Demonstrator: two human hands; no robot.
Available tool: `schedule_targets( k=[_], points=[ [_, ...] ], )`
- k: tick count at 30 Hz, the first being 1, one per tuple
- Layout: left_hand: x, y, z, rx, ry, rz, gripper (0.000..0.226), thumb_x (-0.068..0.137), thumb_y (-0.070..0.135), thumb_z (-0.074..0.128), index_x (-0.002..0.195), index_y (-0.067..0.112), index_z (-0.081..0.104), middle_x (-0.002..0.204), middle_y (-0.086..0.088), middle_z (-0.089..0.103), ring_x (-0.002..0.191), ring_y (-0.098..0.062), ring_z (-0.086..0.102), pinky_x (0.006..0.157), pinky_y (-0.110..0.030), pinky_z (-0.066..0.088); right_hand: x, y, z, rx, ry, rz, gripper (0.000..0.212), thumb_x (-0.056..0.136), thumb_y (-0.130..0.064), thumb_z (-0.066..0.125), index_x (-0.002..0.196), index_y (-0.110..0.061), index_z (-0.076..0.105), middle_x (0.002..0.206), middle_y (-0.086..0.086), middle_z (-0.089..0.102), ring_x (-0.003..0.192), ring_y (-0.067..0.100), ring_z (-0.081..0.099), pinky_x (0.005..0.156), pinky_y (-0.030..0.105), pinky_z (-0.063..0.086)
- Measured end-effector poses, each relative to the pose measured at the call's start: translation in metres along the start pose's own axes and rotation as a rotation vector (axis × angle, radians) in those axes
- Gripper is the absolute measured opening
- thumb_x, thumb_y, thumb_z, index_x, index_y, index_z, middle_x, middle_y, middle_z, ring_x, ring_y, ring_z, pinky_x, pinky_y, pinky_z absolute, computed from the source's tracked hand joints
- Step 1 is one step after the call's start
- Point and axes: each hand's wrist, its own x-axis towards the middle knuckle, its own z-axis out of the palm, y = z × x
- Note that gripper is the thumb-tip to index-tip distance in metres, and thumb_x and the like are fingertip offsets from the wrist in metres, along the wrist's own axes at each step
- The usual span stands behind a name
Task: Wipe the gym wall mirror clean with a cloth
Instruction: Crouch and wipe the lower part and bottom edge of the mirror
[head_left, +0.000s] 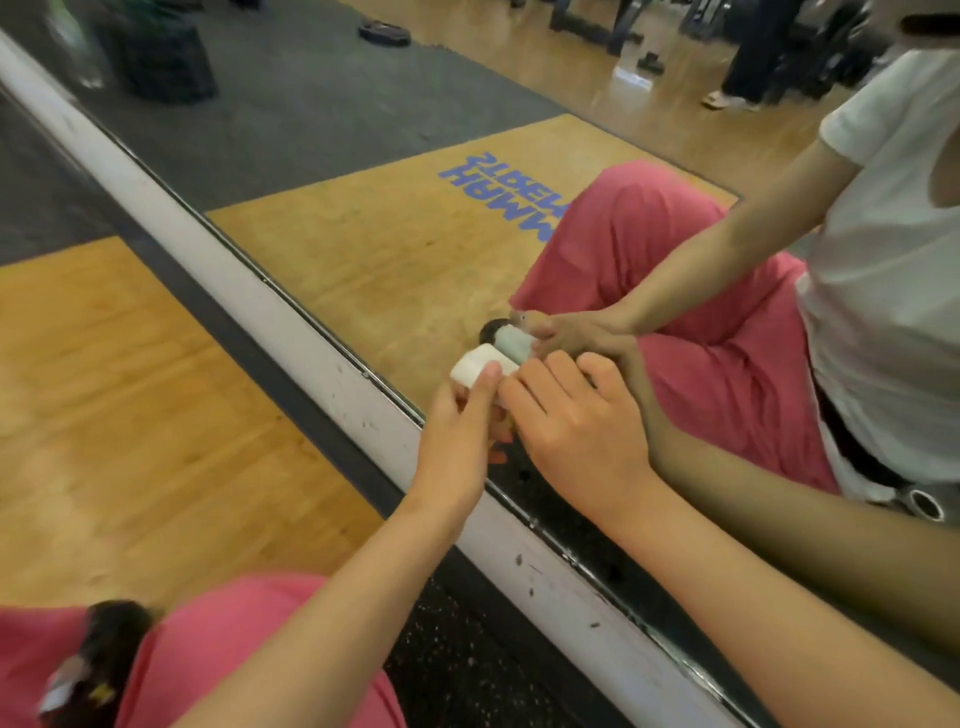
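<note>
Wooden gym floor (130, 389) fills the space left of the hands, edged by a dark speckled rubber strip (467, 649) that passes beneath both forearms. Past the fingertips a scuffed white ledge (218, 249) crosses the view on a slant, and the wall mirror (395, 260) rises from its far edge, taking up everything beyond and to the right of the hands. The left hand (457, 421) reaches over the ledge and pinches a small white cloth (480, 366), bunched into a rounded block, with the thumb laid along its top; the fingers beneath are hidden. The cloth sits right at the lower edge of the glass, just beyond the left thumb and left of the right fingertips, though whether it touches the glass cannot be made out. The right hand (582, 421) lies beside the left, palm down, fingers spread and only slightly bent, its tips reaching the cloth's near end; whether it has any hold there cannot be told, since the fingertips cover the spot. In the glass just beyond the hands, their reflection shows a pale green surface and a dark patch where the cloth is, too small to read clearly. Pink trousers (234, 639) show below the left forearm, cut off by the bottom edge, and a dark blurred shape (98, 654) lies left of them. Blue reversed lettering (498, 176) is reflected well beyond the hands, partly hidden behind the reflected knee. Farther up, the reflection is blurred gym equipment.
</note>
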Motion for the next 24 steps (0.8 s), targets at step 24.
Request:
schedule_targets(
  k=[24],
  points=[
    [0.028,-0.109,0.010,0.093,0.147,-0.225,0.039,0.104,0.020,0.043,0.139,0.009,0.029,0.123,-0.015,0.054,0.103,-0.030,0.057,0.077,-0.042,0.056,-0.017,0.021,-0.033,-0.084,-0.065,0.067,0.021,0.087,-0.013,0.058,0.102,-0.015,0.073,0.105,-0.001,0.072,0.114,0.017,0.058,0.106,0.038,0.032]
  ],
)
